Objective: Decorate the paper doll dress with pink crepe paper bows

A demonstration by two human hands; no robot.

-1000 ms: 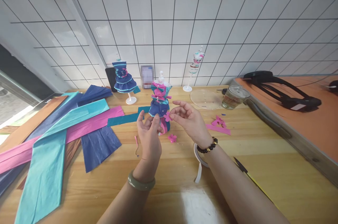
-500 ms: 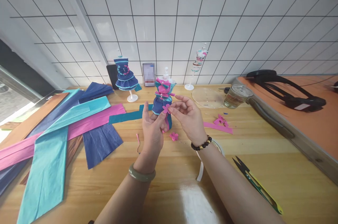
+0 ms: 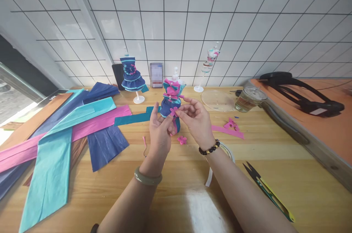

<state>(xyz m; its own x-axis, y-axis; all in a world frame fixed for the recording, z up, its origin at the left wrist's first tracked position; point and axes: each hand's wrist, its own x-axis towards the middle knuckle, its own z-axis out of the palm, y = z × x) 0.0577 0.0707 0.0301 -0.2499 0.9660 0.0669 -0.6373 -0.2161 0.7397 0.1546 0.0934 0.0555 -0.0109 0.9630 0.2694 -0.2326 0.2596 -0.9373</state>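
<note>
Between my left hand [image 3: 161,128] and my right hand [image 3: 196,119] is a small pink paper flower [image 3: 173,111]. Both hands pinch it with thumb and fingertips; the left thumb and index meet at its lower left, the right ones at its right edge. Just behind it stands a small mannequin [image 3: 173,88] in a pink, blue and turquoise paper dress, its lower part partly hidden by my hands. A second pink flower [image 3: 182,140] lies on the table below. A pink strip [image 3: 228,131] and pink scraps [image 3: 232,124] lie to the right.
Coloured crepe paper strips [image 3: 55,163] cover the left side. Further back are a blue-dressed mannequin [image 3: 132,75], a phone [image 3: 156,75], another mannequin [image 3: 211,59], a clear dish [image 3: 218,100] and a glass [image 3: 249,99]. A tape roll [image 3: 229,151] is under my right wrist; snips [image 3: 268,191] lie right.
The view has tilted slightly, so everything sits a little differently in the picture. Both hands keep their pinch on the pink flower, with barely any movement.
</note>
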